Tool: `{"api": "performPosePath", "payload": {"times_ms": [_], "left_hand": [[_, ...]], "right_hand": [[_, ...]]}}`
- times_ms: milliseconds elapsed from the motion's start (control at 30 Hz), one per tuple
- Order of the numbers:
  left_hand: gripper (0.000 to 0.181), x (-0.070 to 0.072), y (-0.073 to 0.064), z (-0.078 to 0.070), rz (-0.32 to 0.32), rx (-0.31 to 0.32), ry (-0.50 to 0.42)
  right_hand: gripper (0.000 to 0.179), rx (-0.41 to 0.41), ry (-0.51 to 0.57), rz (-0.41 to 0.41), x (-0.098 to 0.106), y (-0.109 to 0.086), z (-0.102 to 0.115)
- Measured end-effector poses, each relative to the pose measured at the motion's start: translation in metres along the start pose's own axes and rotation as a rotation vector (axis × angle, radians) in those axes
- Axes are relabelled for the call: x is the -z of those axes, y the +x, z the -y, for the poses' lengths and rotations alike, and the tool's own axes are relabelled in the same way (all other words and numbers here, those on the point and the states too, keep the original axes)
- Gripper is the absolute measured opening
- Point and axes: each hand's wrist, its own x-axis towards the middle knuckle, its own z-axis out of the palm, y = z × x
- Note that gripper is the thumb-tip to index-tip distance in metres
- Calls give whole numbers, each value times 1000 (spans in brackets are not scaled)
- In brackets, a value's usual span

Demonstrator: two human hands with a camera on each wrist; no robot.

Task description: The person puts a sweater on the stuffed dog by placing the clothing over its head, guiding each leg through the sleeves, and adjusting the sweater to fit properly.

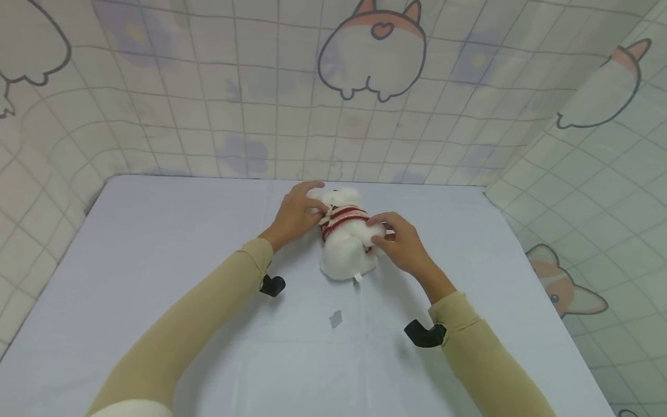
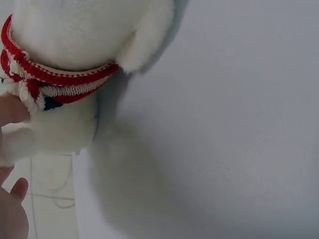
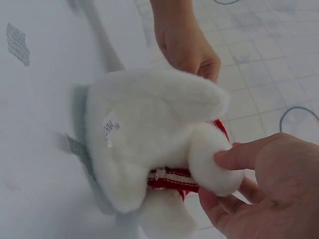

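Note:
A white plush toy animal lies on the white table, its head toward the far edge. A red and white knitted scarf circles it, with a knot at one side. At the head, my left hand holds a white ear between thumb and fingers, the thumb against the knot. My right hand pinches a rounded white limb between thumb and fingers. The right wrist view shows the toy's underside with a printed white label. Part of the left hand lies beyond the left wrist view.
The white table reaches wall cloth with a grid and cartoon dogs at the back and right. A small grey patch is on the table in front of the toy. Black straps or mounts stick out at both wrists.

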Motion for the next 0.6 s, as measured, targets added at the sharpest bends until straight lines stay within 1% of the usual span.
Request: {"api": "performPosePath", "payload": {"times_ms": [100, 200, 300, 433, 567, 600], "left_hand": [[8, -1, 5, 1, 69, 11, -30], [6, -1, 7, 0, 140, 9, -84], [6, -3, 9, -1, 172, -17, -108], [13, -7, 11, -4, 160, -90, -85], [13, -10, 13, -7, 100, -183, -16], [12, -11, 14, -7, 86, -207, 14]], "right_hand": [[28, -7, -7, -26, 1, 1, -3], [30, -27, -18, -72, 1, 2, -5], [32, -52, -19, -125, 2, 3, -7], [32, -89, 6, -169, 4, 5, -9], [33, -111, 88, -176, 5, 4, -10], [33, -113, 108, -175, 5, 4, -11]]}}
